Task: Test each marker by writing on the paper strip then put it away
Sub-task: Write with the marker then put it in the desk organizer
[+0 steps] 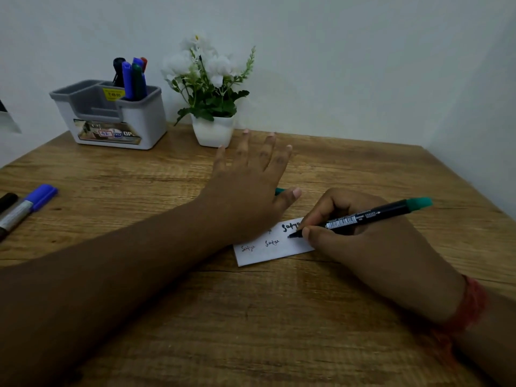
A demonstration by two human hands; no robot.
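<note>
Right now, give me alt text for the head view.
The right hand writes on a paper strip with a green-ended marker while the left hand lies flat, fingers spread. Behind stand a grey organizer holding markers and a white flower pot.

Paper strip (275, 247) partly hidden under left hand (245, 188) and right hand (360, 233); top-row writing mostly covered. Green cap (279, 191) barely showing behind left thumb. Black marker (7, 201) and grey marker (26, 208) cut off by left edge. Organizer (111, 118) label unreadable.
</note>
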